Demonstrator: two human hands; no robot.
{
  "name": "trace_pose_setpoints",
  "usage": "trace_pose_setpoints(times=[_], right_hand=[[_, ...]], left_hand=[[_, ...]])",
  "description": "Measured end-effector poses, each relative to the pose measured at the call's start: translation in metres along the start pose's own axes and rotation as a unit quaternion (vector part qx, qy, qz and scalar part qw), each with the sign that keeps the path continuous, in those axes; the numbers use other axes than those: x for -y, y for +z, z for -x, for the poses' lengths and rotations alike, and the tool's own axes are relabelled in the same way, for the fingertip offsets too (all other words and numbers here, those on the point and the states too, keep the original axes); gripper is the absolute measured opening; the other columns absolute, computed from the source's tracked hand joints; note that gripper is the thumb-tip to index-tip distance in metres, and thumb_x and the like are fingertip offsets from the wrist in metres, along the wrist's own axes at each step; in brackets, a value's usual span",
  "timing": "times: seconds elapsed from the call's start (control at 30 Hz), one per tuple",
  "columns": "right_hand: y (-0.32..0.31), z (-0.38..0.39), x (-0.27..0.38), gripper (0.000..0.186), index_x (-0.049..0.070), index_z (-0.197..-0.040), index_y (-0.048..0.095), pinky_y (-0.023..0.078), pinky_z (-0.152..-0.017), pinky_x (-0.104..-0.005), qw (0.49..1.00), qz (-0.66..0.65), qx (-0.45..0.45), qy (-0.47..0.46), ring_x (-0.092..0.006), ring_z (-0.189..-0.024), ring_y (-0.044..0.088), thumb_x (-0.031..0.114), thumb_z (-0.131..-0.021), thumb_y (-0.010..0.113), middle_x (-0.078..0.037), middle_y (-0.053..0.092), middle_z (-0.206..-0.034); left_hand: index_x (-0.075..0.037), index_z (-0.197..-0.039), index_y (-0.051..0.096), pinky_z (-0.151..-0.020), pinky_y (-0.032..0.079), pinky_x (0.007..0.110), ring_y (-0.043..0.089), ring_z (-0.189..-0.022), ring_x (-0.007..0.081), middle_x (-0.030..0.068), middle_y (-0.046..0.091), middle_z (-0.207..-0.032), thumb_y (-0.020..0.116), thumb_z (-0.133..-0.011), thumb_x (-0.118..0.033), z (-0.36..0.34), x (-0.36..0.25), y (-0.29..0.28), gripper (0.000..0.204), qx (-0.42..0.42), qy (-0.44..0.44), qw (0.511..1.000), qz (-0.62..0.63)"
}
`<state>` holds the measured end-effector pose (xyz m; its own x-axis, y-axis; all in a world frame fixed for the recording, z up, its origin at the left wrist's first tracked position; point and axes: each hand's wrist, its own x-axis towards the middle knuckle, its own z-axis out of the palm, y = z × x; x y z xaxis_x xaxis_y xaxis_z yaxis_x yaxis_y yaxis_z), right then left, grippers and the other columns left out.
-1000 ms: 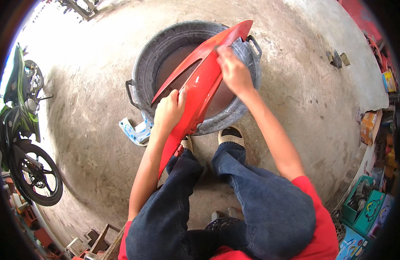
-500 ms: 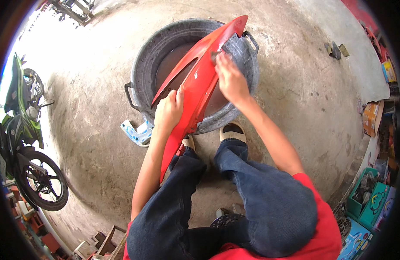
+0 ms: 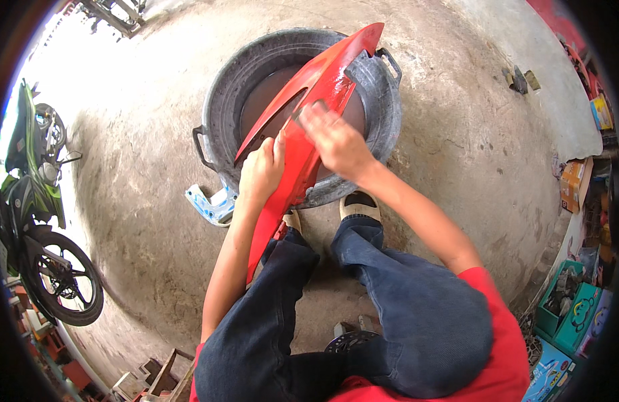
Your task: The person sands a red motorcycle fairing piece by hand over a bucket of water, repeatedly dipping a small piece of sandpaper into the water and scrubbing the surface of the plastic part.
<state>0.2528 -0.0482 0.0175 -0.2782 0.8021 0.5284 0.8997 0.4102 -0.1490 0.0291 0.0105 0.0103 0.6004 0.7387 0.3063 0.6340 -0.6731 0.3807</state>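
A long red plastic motorcycle panel [image 3: 323,80] leans over a round grey rubber tub [image 3: 376,87] holding brown water. My left hand [image 3: 261,171] grips the panel's left edge near its middle. My right hand [image 3: 336,141] presses flat on the panel's face, with something small and dark under its fingertips that I cannot make out. The panel's lower end reaches down between my knees, above my sandalled foot [image 3: 358,204].
A blue-and-white plastic piece [image 3: 212,204] lies on the concrete floor left of the tub. A green motorcycle [image 3: 35,201] stands at the far left. Coloured boxes [image 3: 571,315] and clutter line the right edge. Wooden pieces [image 3: 165,375] sit at the bottom left.
My right hand has slid down the panel from near its upper end toward the middle. My left hand keeps its grip on the edge.
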Motion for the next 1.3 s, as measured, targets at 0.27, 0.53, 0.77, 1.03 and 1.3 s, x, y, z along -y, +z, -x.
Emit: trace_pose_setpoints(times=[0.27, 0.53, 0.77, 1.03, 1.3], right_hand=[[-0.012, -0.057, -0.134, 0.039, -0.003, -0.138, 0.063, 0.042, -0.120, -0.0421, 0.984, 0.040, -0.030, 0.173, -0.0340, -0.142, 0.053, 0.017, -0.107, 0.049, -0.022, 0.062, -0.144], [-0.016, -0.040, -0.055, 0.046, -0.001, -0.141, 0.061, 0.047, -0.115, -0.0439, 0.996, 0.027, 0.034, -0.080, -0.0328, -0.134, 0.061, 0.012, -0.098, 0.050, -0.021, 0.065, -0.141], [-0.001, -0.058, -0.080, 0.042, -0.003, -0.136, 0.063, 0.046, -0.116, -0.0455, 0.999, 0.007, -0.012, 0.050, -0.0359, -0.135, 0.059, 0.014, -0.099, 0.051, -0.025, 0.064, -0.139], [-0.014, -0.045, -0.077, 0.041, -0.001, -0.137, 0.064, 0.047, -0.116, -0.0441, 0.998, 0.018, -0.035, 0.050, -0.0339, -0.138, 0.058, 0.011, -0.100, 0.052, -0.021, 0.064, -0.142], [-0.020, -0.028, 0.029, 0.044, -0.002, -0.138, 0.063, 0.042, -0.119, -0.0479, 0.995, -0.082, 0.013, -0.053, -0.0346, -0.138, 0.058, 0.010, -0.097, 0.054, -0.019, 0.062, -0.146]], left_hand=[[-0.004, -0.107, 0.064, -0.065, 0.053, 0.060, 0.067, -0.075, 0.0488, 0.0271, 0.067, -0.078, 0.048, -0.111, -0.036, -0.012, -0.020, 0.005, 0.036, 0.014, -0.051, 0.997, 0.062], [-0.003, -0.096, 0.059, -0.068, 0.052, 0.063, 0.066, -0.076, 0.0519, 0.0306, 0.067, -0.078, 0.045, -0.111, -0.041, -0.004, -0.007, -0.002, 0.043, 0.019, -0.114, 0.989, 0.090], [-0.003, -0.096, 0.058, -0.063, 0.052, 0.059, 0.067, -0.074, 0.0490, 0.0281, 0.066, -0.076, 0.049, -0.110, -0.036, 0.001, -0.004, 0.000, 0.037, -0.012, -0.083, 0.994, 0.067], [0.000, -0.113, 0.064, -0.063, 0.048, 0.059, 0.065, -0.078, 0.0481, 0.0253, 0.065, -0.088, 0.048, -0.110, -0.028, 0.018, -0.003, -0.018, 0.032, 0.046, -0.094, 0.986, 0.130], [0.003, -0.103, 0.063, -0.073, 0.048, 0.059, 0.064, -0.088, 0.0515, 0.0304, 0.065, -0.087, 0.042, -0.113, -0.034, -0.003, -0.006, -0.026, 0.043, 0.028, -0.187, 0.959, 0.211]])
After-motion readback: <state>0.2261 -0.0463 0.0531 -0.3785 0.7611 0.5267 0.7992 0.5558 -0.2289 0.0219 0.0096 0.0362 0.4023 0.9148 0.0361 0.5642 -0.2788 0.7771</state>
